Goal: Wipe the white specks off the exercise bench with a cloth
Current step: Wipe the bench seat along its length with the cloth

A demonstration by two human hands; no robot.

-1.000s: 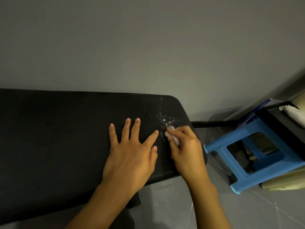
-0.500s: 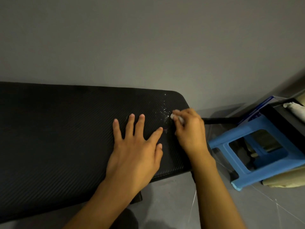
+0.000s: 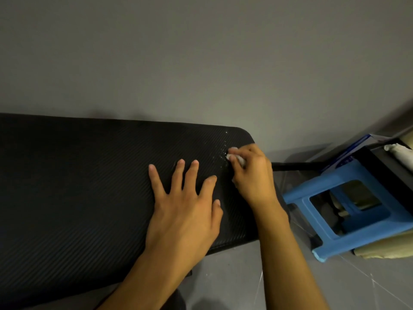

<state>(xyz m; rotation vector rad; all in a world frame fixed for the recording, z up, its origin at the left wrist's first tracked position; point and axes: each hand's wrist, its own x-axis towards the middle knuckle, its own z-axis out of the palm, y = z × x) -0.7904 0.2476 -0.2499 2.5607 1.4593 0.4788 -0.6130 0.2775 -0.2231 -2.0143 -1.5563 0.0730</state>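
A black ribbed exercise bench [image 3: 78,175] fills the left and middle of the head view. White specks [image 3: 223,151] dot its pad near the far right corner. My right hand [image 3: 252,173] pinches a small white cloth [image 3: 232,156] and presses it onto the pad right beside the specks. Most of the cloth is hidden under the fingers. My left hand [image 3: 185,206] lies flat on the bench with fingers spread, just left of the right hand.
A grey wall runs behind the bench. A blue plastic stool [image 3: 348,209] stands on the grey floor to the right, close to the bench end. A black bar [image 3: 295,166] juts from the bench toward it. Dark furniture with a white bundle [image 3: 400,155] sits at far right.
My right hand slid the cloth away from me, up the pad's right end into the specks. Fewer specks show than a second ago. The left hand stayed flat.
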